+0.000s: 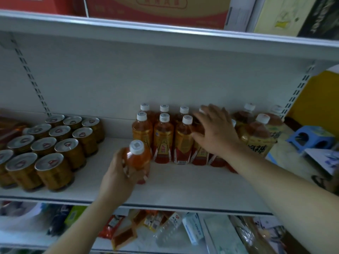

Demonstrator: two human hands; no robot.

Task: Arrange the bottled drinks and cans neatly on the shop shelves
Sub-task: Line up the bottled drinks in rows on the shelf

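1. Amber-orange drink fills the small plastic bottle (137,159) with a white cap (136,146). It is at the front of the middle shelf (183,186), just ahead of the left end of the bottle rows. Whether its base touches the board I cannot tell.
2. The left hand (117,176) grips this bottle around its body, with fingers and thumb curled round the label.
3. Handling, as I judge it: full and sealed, so fairly heavy for its size. The thin plastic wall would give a little under a squeeze, and the glossy label could slip. The mid-body hold looks sound; the narrower shoulder under the cap is the other good place.
4. The matching bottles (163,138) stand upright in tight rows against the back wall.
5. The right hand (216,131) lies over the right end of those rows. Its fingers are spread and fairly straight, touching the tops and shoulders without closing round any.
6. Bigger bottles (260,132) crowd just right of that hand.
7. Gold cans (53,143) stand in a neat block at the left, well apart from the held bottle.
8. Red cartons (157,10) sit on the shelf above, and mixed packets (124,233) lie below.
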